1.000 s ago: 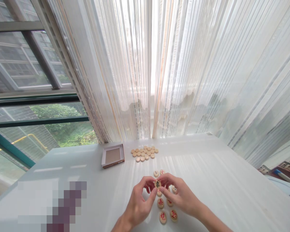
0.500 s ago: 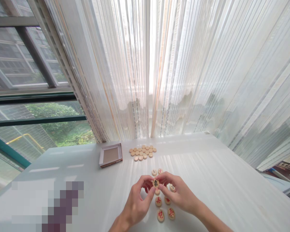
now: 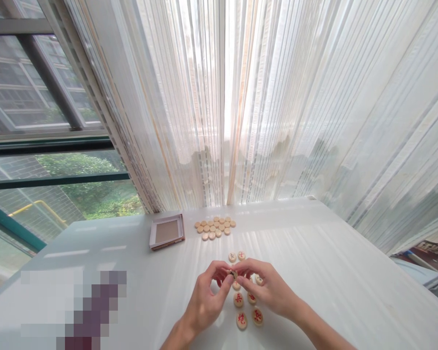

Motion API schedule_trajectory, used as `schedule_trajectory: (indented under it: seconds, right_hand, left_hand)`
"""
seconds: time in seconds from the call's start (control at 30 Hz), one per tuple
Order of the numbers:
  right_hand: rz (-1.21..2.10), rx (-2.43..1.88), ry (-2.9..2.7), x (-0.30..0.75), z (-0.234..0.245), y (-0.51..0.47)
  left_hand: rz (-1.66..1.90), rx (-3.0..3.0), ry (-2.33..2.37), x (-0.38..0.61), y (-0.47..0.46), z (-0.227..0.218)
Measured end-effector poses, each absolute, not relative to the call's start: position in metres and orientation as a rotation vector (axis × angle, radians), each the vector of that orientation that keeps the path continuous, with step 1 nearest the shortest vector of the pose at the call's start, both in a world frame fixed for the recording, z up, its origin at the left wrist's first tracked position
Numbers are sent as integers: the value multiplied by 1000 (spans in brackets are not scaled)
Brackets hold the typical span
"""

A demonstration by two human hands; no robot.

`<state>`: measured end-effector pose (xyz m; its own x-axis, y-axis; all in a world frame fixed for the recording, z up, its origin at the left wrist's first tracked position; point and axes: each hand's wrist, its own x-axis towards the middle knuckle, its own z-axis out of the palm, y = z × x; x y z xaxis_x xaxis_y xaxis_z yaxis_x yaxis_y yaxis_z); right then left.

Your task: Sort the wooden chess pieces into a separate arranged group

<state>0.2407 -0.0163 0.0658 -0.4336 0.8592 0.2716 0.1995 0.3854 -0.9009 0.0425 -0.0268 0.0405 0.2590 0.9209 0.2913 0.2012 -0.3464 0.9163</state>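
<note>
A round wooden xiangqi piece (image 3: 233, 275) with a black character is pinched between the fingertips of both my hands, above the table. My left hand (image 3: 209, 294) grips it from the left, its thumb partly over the face. From the right, my right hand (image 3: 270, 290) closes thumb and fingers on its edge. Face-up pieces lie under and around my hands, among them a red-marked piece (image 3: 241, 320), another red one (image 3: 257, 316) and a black-marked one (image 3: 232, 256). My right hand partly covers a red-marked piece (image 3: 251, 298).
A cluster of blank-looking pieces (image 3: 212, 228) lies towards the back of the white table (image 3: 314, 272). Left of it sits a shallow open box (image 3: 167, 232). Sheer striped curtains (image 3: 277, 107) hang along the table's far edge, beside a window (image 3: 51, 165) at left.
The held piece has tilted between my fingers, so less of its black character shows. Both hands stay in nearly the same place. The lying pieces have not moved.
</note>
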Motion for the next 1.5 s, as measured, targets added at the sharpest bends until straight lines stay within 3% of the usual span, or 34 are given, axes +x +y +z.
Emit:
schedule_trajectory:
  seconds: [0.67,1.0,1.5]
  right_hand:
    - [715,-978,-2059,257,63,-8]
    - [701,-1003,-2465,251,63,-19]
    - [688,-1050,-2512,253,59,-15]
  left_hand:
    - [1312,1271,1086,25,-9,38]
    - [1304,1310,1101,27,-7,33]
    - [1291,1313,1109,27,-7,33]
